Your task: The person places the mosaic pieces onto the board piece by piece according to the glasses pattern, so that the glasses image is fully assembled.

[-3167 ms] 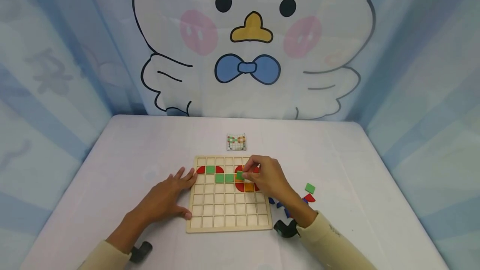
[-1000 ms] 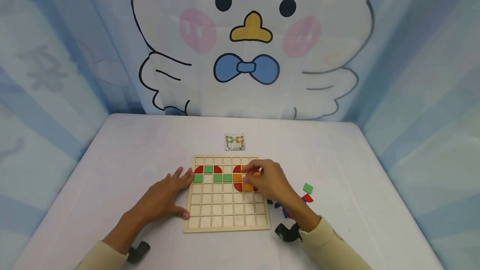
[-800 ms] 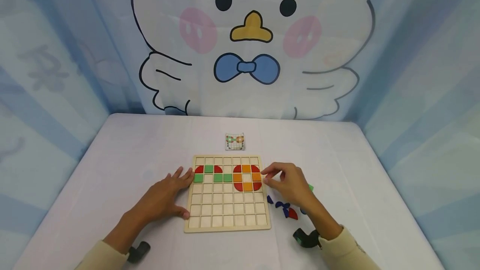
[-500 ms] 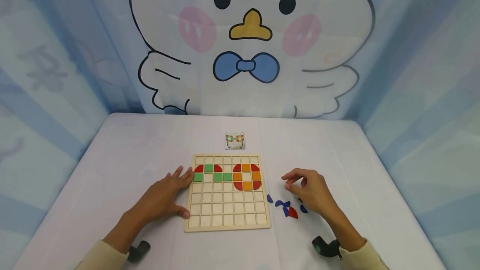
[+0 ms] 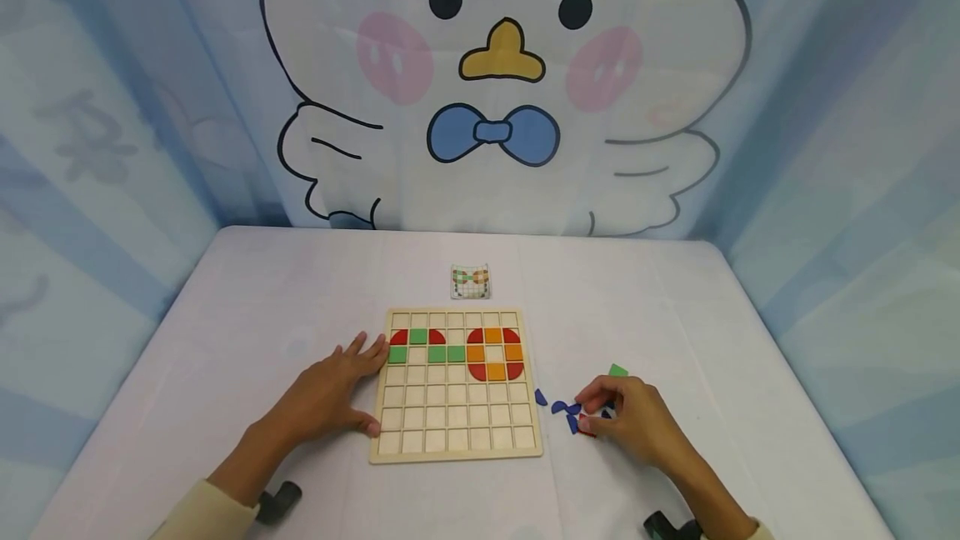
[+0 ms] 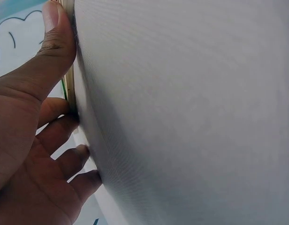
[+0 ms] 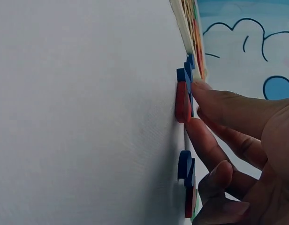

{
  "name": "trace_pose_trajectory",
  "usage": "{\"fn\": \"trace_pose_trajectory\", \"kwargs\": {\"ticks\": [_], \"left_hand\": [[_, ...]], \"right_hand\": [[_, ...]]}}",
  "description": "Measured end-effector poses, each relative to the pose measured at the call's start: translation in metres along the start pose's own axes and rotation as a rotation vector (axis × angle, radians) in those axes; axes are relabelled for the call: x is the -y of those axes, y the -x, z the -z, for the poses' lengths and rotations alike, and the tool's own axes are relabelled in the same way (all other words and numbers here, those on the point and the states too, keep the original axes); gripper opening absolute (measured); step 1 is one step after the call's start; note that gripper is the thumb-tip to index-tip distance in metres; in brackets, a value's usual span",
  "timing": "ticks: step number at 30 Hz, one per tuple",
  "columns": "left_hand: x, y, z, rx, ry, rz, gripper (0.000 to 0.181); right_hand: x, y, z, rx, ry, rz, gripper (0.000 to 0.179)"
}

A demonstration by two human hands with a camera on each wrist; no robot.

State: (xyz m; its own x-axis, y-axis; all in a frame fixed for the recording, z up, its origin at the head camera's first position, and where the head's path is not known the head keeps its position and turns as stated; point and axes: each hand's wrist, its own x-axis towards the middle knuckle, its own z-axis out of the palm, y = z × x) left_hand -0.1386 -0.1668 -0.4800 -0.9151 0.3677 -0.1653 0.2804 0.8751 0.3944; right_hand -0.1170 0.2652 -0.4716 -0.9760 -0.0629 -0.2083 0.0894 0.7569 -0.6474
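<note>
My left hand [image 5: 330, 394] rests at the left edge of a wooden grid board [image 5: 455, 419], fingers spread and thumb touching the rim. In the left wrist view the thumb [image 6: 53, 42] lies along the board's edge. Red quarter-round, green square and orange square tiles fill cells in the board's upper part. My right hand [image 5: 630, 415] is right of the board, thumb and index finger at a red quarter-round tile [image 7: 183, 101] lying among blue tiles. The two fingertips are apart, around it; no lift shows. Part of this tile is hidden by the hand in the head view.
Small blue tiles [image 5: 541, 397] lie beside the board's right edge. A green square tile [image 5: 617, 370] shows beyond the right hand. A pattern card [image 5: 470, 282] lies behind the board. A cartoon-printed curtain [image 5: 495, 190] stands behind the white table [image 5: 262, 298].
The green tile that my right hand held over the board now fills a cell at the left. My right hand has moved right and down to the loose tiles; the left hand stays.
</note>
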Motion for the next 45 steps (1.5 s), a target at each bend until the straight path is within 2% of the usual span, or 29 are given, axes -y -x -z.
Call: {"fn": "trace_pose_trajectory", "kwargs": {"ticks": [4,9,14,16,22,24,28,35,39,45], "left_hand": [[0.0,0.0,0.001,0.0,0.003,-0.007,0.123],[-0.001,0.001,0.002,-0.005,0.003,-0.009,0.123],[-0.001,0.001,0.001,-0.004,-0.007,-0.002,0.123],[-0.001,0.001,0.001,-0.001,-0.006,0.001,0.123],[0.001,0.001,0.0,-0.001,-0.001,-0.003,0.123],[0.001,0.001,0.0,-0.003,-0.001,-0.006,0.123],[0.001,0.001,0.0,-0.005,-0.002,-0.008,0.123],[0.001,0.002,0.0,-0.004,-0.007,-0.005,0.123],[0.0,0.002,0.002,-0.003,-0.007,-0.005,0.123],[0.001,0.002,0.002,-0.003,-0.009,-0.001,0.123]], "right_hand": [[0.0,0.004,-0.004,-0.01,0.026,-0.013,0.024],[0.003,0.009,-0.004,-0.027,0.109,-0.021,0.026],[0.007,0.014,-0.002,-0.001,0.167,-0.003,0.026],[0.008,0.015,-0.001,0.013,0.145,0.02,0.027],[0.011,0.01,-0.003,0.064,-0.102,0.126,0.022],[0.015,0.007,-0.006,0.066,-0.143,0.15,0.019],[0.029,0.004,-0.015,0.038,-0.143,0.138,0.013],[0.059,-0.002,-0.034,0.036,-0.156,0.161,0.015],[0.074,-0.007,-0.044,0.063,-0.171,0.213,0.015],[0.096,-0.012,-0.059,0.118,-0.199,0.338,0.016]]}}
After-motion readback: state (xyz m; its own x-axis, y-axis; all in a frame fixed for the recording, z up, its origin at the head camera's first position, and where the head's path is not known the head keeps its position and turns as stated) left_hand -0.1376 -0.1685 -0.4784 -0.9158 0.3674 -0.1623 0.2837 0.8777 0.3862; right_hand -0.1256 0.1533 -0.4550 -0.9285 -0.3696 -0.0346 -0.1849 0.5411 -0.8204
